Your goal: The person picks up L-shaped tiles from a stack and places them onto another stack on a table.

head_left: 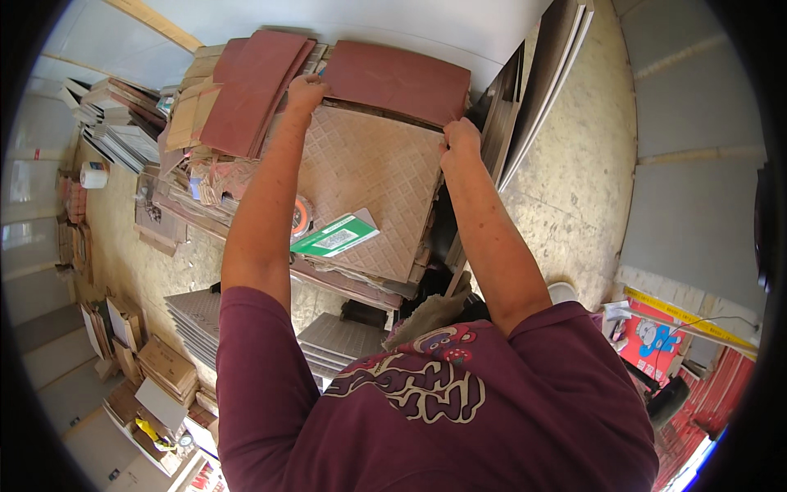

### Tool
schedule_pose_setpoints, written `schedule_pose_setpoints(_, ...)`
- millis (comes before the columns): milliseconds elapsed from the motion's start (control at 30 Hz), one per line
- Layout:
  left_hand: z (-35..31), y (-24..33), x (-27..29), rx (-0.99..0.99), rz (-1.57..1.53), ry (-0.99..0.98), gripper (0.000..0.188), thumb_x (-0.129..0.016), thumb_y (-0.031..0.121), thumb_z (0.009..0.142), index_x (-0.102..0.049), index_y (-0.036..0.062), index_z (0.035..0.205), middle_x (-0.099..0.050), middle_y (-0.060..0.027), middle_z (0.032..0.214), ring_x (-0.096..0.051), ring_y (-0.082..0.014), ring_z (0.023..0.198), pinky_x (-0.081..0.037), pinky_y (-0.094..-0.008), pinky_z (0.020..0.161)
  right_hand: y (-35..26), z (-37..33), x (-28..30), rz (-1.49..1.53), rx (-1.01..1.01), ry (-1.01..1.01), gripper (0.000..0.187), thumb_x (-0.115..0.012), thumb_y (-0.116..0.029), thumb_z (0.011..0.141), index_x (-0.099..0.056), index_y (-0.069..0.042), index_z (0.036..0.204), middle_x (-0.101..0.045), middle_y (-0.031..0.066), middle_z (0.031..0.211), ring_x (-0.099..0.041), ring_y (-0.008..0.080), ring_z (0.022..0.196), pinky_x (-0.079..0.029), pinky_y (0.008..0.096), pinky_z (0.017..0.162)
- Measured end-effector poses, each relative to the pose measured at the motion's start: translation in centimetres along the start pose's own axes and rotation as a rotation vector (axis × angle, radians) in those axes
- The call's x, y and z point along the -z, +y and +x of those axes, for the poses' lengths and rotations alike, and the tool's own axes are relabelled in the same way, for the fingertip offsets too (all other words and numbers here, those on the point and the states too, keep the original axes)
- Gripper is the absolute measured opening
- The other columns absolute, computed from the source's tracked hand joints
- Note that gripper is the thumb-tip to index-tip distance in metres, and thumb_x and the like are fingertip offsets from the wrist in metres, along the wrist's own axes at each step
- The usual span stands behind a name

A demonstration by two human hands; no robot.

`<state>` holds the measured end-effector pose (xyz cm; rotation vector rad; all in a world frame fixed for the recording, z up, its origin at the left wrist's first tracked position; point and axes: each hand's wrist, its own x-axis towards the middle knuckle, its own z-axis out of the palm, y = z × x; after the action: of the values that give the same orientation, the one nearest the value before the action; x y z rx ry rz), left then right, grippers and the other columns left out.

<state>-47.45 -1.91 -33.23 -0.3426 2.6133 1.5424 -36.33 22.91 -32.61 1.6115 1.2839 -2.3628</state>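
A flat reddish-brown panel lies at the far end of a stack, its near edge toward me. My left hand is closed at its near left corner, the arm stretched out. At the near right corner, the fingers of my right hand pinch the edge. Below the panel, the stack's top is a tan square board with a raised diamond grid. A green and white card rests on the board's near left part, beside an orange-rimmed round object partly hidden by my left forearm.
More reddish-brown panels and cardboard pile up at left. Dark boards lean upright along the right side. Grey ridged sheets stand near my left elbow. Cardboard boxes sit at lower left, and a white bucket at far left.
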Motion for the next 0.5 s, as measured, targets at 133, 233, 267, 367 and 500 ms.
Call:
schedule_pose_setpoints(133,1.0,-0.6,0.8,0.031,-0.380,-0.057,0.033,-0.063,0.010,0.071,-0.057,-0.0066,0.099,-0.061,-0.0105,0.084,-0.058,-0.0160,0.071,-0.047,-0.0270,0.064,0.1,-0.2,-0.3,0.079,-0.003,0.020,0.012,-0.047,0.005,0.079,-0.048,-0.007,0.081,-0.042,0.0027,0.076,-0.037,0.0125,0.066,-0.035,0.0371,0.093)
schedule_pose_setpoints(233,-0.3,2.3,0.9,0.111,-0.569,-0.129,0.028,-0.062,0.011,0.076,-0.056,-0.0040,0.099,-0.059,-0.0093,0.089,-0.057,-0.0171,0.076,-0.049,-0.0306,0.068,0.4,0.4,-0.1,0.154,0.021,0.051,0.012,-0.047,0.006,0.078,-0.048,-0.006,0.079,-0.041,0.0028,0.073,-0.036,0.0127,0.062,-0.036,0.0381,0.092)
schedule_pose_setpoints(267,-0.2,2.6,1.2,0.123,-0.617,-0.161,0.026,-0.061,0.012,0.078,-0.056,-0.0025,0.099,-0.059,-0.0089,0.090,-0.057,-0.0170,0.081,-0.049,-0.0323,0.071,0.5,0.4,-0.1,0.190,0.026,0.052,0.011,-0.047,0.005,0.077,-0.048,-0.006,0.077,-0.041,0.0028,0.071,-0.036,0.0130,0.060,-0.036,0.0380,0.092)
schedule_pose_setpoints(367,-0.8,3.3,1.8,0.127,-0.677,-0.234,0.023,-0.059,0.011,0.081,-0.055,-0.0014,0.100,-0.059,-0.0088,0.093,-0.057,-0.0173,0.086,-0.049,-0.0341,0.073,-0.2,0.3,0.3,0.196,-0.020,0.021,0.009,-0.048,0.003,0.076,-0.048,-0.005,0.073,-0.040,0.0028,0.066,-0.035,0.0136,0.058,-0.038,0.0368,0.089)
schedule_pose_setpoints(500,-2.7,4.0,2.6,0.082,-0.727,-0.300,0.023,-0.056,0.009,0.082,-0.053,-0.0027,0.101,-0.059,-0.0096,0.094,-0.057,-0.0178,0.086,-0.049,-0.0352,0.073,-0.7,-0.6,0.1,0.268,-0.034,0.049,0.010,-0.050,-0.001,0.075,-0.047,-0.005,0.067,-0.038,0.0031,0.062,-0.036,0.0134,0.057,-0.039,0.0350,0.084)
